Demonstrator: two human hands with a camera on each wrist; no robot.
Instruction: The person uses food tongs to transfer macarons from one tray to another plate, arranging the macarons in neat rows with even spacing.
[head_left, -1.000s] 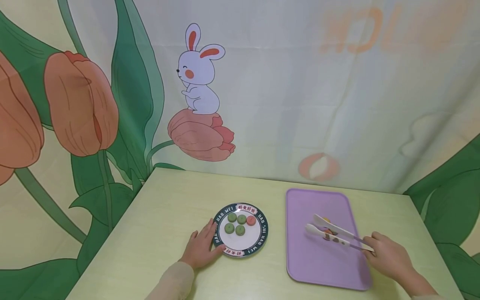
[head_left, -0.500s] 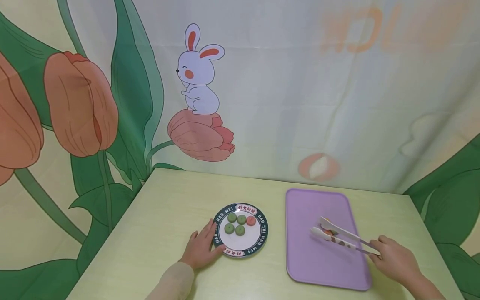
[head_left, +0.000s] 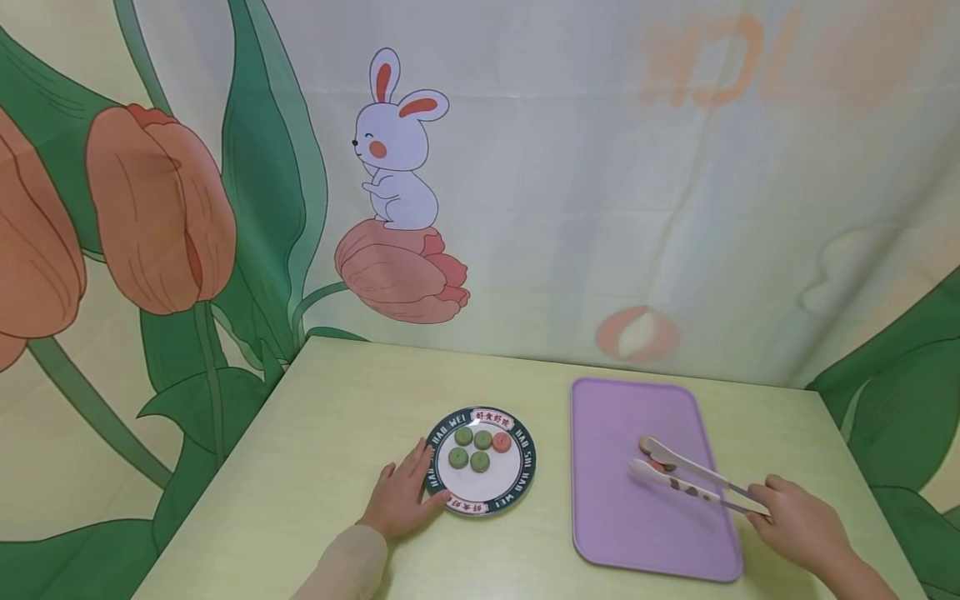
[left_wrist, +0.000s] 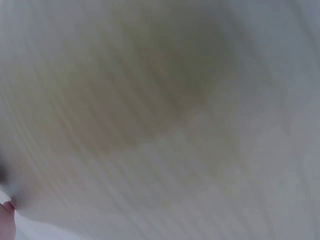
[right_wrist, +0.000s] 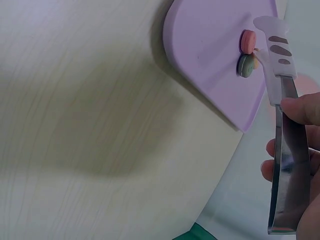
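Shifted slightly rightward since the earlier frame, the right hand [head_left: 802, 523] keeps its grip clasped on tongs [head_left: 690, 487] at lower right. Across the worktop [head_left: 352, 392], a purple tray [head_left: 637, 533] lies right of a round plate [head_left: 497, 483], the left hand [head_left: 405, 502] touching its rim, grip relaxed. Work appears past halfway: five macarons [head_left: 480, 461] plated, at least three [right_wrist: 248, 41] left on the tray beside the tongs' tips.
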